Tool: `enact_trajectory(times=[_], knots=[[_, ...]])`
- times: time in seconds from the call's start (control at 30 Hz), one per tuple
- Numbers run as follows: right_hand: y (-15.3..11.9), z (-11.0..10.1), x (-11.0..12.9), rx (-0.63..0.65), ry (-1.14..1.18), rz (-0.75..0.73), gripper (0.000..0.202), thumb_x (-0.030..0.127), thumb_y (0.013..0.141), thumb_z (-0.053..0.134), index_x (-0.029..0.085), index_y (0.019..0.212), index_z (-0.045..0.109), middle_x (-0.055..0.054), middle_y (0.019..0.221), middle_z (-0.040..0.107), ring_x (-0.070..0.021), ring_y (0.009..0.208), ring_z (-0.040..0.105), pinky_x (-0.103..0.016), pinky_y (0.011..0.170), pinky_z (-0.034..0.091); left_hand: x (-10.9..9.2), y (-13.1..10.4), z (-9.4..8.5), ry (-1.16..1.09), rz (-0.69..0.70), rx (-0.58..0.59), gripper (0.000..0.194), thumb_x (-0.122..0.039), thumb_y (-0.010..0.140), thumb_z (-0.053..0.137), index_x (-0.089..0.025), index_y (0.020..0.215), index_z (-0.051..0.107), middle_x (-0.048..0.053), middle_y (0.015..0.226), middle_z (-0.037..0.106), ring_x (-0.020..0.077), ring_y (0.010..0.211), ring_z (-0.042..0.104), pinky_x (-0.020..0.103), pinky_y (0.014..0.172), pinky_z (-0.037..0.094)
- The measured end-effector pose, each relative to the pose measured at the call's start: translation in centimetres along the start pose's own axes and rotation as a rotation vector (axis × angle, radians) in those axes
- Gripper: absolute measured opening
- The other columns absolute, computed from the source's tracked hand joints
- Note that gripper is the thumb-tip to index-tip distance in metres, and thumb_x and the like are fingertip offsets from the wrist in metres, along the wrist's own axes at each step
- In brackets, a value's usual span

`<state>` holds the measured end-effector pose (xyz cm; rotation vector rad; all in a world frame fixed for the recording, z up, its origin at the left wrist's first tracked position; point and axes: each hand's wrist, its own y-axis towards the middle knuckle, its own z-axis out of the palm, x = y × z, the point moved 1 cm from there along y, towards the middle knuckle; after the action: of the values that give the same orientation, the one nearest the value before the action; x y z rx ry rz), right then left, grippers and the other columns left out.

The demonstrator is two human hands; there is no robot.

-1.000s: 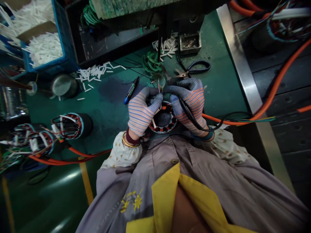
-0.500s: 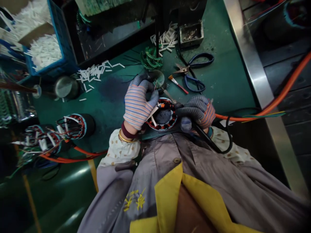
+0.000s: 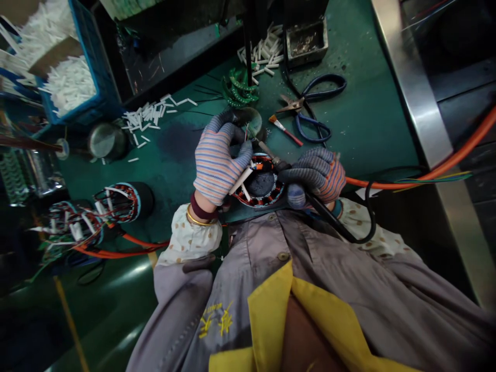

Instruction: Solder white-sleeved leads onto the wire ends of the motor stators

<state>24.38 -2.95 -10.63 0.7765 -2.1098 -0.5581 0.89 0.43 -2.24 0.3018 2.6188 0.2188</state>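
My left hand [image 3: 220, 157], in a striped glove, is closed in a pinch on thin wires above the left rim of a round wound motor part [image 3: 262, 187]. Wrapped round the dark handle of a soldering iron [image 3: 271, 151] is my gloved right hand [image 3: 315, 176]. The iron's tip points up and left, close to my left fingertips. White sleeves [image 3: 243, 181] and orange pieces lie on the part's ring. Just behind my left fingers sits a small round tin [image 3: 252, 123]. The exact contact of tip and wires is too small to tell.
Blue-handled cutters [image 3: 313, 108] and a red brush [image 3: 285, 130] lie behind my right hand. Loose white tubes [image 3: 149, 116], green curved pieces [image 3: 238, 89] and a metal tray [image 3: 306, 44] are further back. More wound parts [image 3: 120, 201] stand left. An orange cable [image 3: 449, 168] runs right.
The view has shifted slightly. The soldering iron's metal shaft shows more clearly near my left fingertips. Both hands keep their grips.
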Motion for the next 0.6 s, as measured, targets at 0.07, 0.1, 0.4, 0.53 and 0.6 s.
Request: enact_trajectory(times=[0.07, 0.1, 0.4, 0.53, 0.6], knots=[[0.6, 0.0, 0.3, -0.153, 0.031, -0.045, 0.043, 0.053, 0.114, 0.045, 0.031, 0.103, 0.08, -0.005, 0.08, 0.062, -0.0218, 0.083, 0.059, -0.039, 0.08, 0.047, 0.1, 0.0, 0.1, 0.011, 0.004, -0.006, 0.01, -0.038, 0.104, 0.07, -0.033, 0.097, 0.064, 0.008, 0.122, 0.073, 0.0297, 0.117, 0.068, 0.056, 0.099, 0.064], [1.0, 0.1, 0.4, -0.228, 0.032, -0.047, 0.04, 0.05, 0.114, 0.046, 0.03, 0.102, 0.079, -0.004, 0.081, 0.061, -0.0213, 0.082, 0.058, -0.039, 0.079, 0.046, 0.2, 0.0, 0.1, 0.014, 0.003, -0.011, 0.011, -0.038, 0.103, 0.07, -0.033, 0.097, 0.064, 0.008, 0.122, 0.073, 0.0298, 0.117, 0.068, 0.057, 0.099, 0.064], [6.3, 1.9, 0.5, 0.224, -0.232, 0.23, 0.047, 0.054, 0.106, 0.057, 0.031, 0.142, 0.077, -0.013, 0.118, 0.067, -0.0327, 0.11, 0.062, -0.056, 0.099, 0.052, -0.4, 0.2, -0.2, -0.08, -0.08, 0.005, 0.011, -0.041, 0.102, 0.069, -0.033, 0.095, 0.065, 0.008, 0.123, 0.072, 0.0344, 0.126, 0.068, 0.062, 0.106, 0.059], [6.5, 1.9, 0.5, 0.247, -0.301, 0.222, 0.042, 0.043, 0.108, 0.057, 0.032, 0.142, 0.078, -0.014, 0.119, 0.069, -0.0329, 0.112, 0.063, -0.056, 0.099, 0.053, -0.2, 0.3, -0.3, -0.08, -0.082, -0.005, 0.011, -0.041, 0.101, 0.069, -0.035, 0.092, 0.065, 0.007, 0.117, 0.073, 0.033, 0.117, 0.07, 0.063, 0.103, 0.059], [6.1, 2.0, 0.4, 0.198, -0.288, 0.179, 0.041, 0.046, 0.11, 0.054, 0.029, 0.137, 0.079, -0.013, 0.111, 0.07, -0.0309, 0.106, 0.064, -0.054, 0.096, 0.054, 0.1, 0.4, -0.2, -0.086, -0.079, -0.005, 0.013, -0.046, 0.102, 0.067, -0.035, 0.095, 0.067, 0.007, 0.117, 0.074, 0.0338, 0.12, 0.069, 0.064, 0.103, 0.059]])
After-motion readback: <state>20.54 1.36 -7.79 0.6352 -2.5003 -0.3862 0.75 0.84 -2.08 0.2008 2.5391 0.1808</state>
